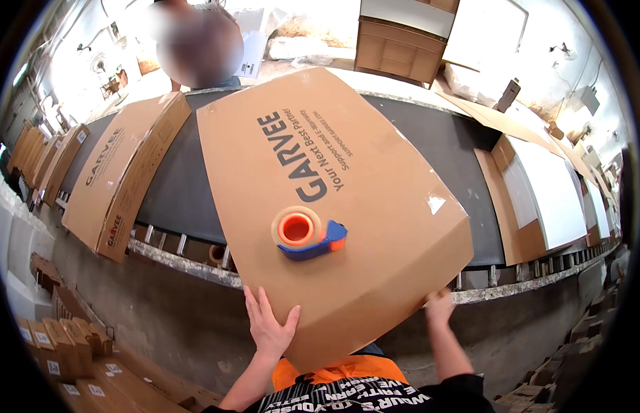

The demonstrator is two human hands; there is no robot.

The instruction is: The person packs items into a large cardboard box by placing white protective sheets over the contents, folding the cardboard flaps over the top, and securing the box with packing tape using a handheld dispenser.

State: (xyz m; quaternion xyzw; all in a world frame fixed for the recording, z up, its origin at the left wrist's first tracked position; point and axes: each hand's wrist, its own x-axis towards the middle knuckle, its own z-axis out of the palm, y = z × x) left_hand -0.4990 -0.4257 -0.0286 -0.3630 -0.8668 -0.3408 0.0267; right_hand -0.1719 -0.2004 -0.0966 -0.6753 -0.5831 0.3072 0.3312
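A large brown cardboard box (361, 138) with dark printing lies at a slant across the belt, its near end jutting out toward me. My left hand (270, 330) rests against the left of that near end, fingers stretched and apart. At the right near edge, my right hand (440, 308) is curled at the box, slightly blurred, with its fingertips partly hidden. On top of the box sits a tape dispenser (310, 248), blue with an orange core and a roll of tape; neither hand touches it.
The box lies on a dark conveyor belt (175, 186) with a worn metal rail (189, 265). Another long box (127, 158) stands on the belt at left, an open box with white content (547, 193) at right. A person (199, 45) is across the belt. Flat cartons (58, 344) are stacked lower left.
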